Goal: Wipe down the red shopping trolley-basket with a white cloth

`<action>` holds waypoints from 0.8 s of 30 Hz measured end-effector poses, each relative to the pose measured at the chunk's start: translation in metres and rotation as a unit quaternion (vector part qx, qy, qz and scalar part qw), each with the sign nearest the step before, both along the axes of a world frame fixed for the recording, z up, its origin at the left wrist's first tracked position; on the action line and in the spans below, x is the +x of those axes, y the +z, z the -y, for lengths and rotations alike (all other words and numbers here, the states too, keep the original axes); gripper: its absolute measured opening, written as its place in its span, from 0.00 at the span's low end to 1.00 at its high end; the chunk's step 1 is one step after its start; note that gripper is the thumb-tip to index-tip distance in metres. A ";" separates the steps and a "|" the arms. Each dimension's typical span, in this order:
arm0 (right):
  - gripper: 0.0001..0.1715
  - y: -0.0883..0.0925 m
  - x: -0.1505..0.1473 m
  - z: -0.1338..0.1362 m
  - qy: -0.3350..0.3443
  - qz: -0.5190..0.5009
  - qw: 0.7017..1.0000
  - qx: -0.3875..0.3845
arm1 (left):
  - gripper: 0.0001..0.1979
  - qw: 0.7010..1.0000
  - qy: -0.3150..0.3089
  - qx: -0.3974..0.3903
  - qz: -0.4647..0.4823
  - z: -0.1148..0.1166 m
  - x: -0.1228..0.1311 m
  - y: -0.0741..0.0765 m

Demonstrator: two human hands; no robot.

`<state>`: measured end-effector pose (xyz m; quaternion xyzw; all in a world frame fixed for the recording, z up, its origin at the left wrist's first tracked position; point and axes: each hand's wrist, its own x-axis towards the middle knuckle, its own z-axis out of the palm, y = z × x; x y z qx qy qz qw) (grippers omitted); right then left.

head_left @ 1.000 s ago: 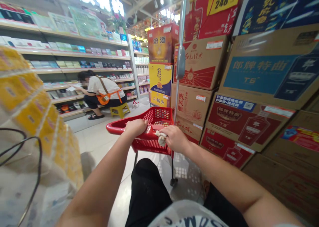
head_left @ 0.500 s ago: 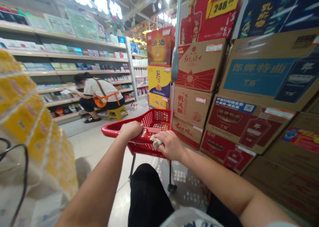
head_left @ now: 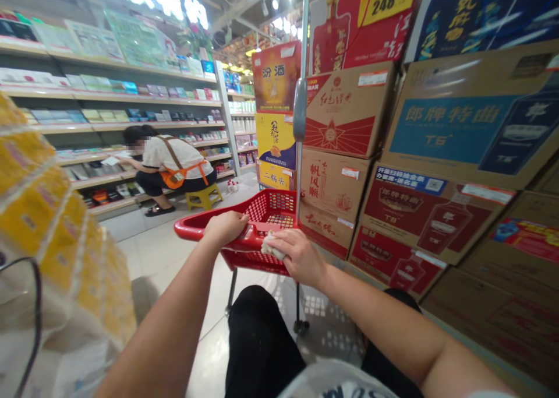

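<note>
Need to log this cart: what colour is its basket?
Red. The basket shows best in the head view.

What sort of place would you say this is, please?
Most likely a supermarket: a red shopping cart, stocked shelves and stacked cartons under a yellow price tag.

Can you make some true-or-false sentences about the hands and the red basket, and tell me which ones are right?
1. The left hand grips the rim of the red basket. True.
2. The right hand is empty. False: its fingers hold a pale cloth against the basket's rim.
3. A yellow stool stands by the person at the shelves. True.
4. The yellow price sign says 100. False: it says 248.
</note>
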<state>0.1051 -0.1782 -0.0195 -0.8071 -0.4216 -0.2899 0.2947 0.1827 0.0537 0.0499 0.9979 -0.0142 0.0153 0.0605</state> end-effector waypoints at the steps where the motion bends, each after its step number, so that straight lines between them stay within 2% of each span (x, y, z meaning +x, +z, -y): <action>1: 0.28 -0.001 -0.003 -0.004 -0.013 -0.006 1.000 0.011 | 0.29 1.000 0.001 -0.001 0.000 0.000 -0.001 0.000; 5: 0.29 -0.001 -0.013 -0.011 -0.041 -0.019 0.998 0.034 | 0.29 1.000 0.003 0.004 0.000 0.003 -0.005 0.003; 12: 0.26 0.012 -0.023 0.009 -0.026 -0.047 0.999 0.004 | 0.30 1.000 -0.014 0.019 0.001 0.017 -0.019 0.004; 24: 0.29 0.002 -0.052 0.023 -0.032 -0.018 0.998 0.045 | 0.32 0.999 -0.035 0.027 -0.005 0.037 -0.047 0.005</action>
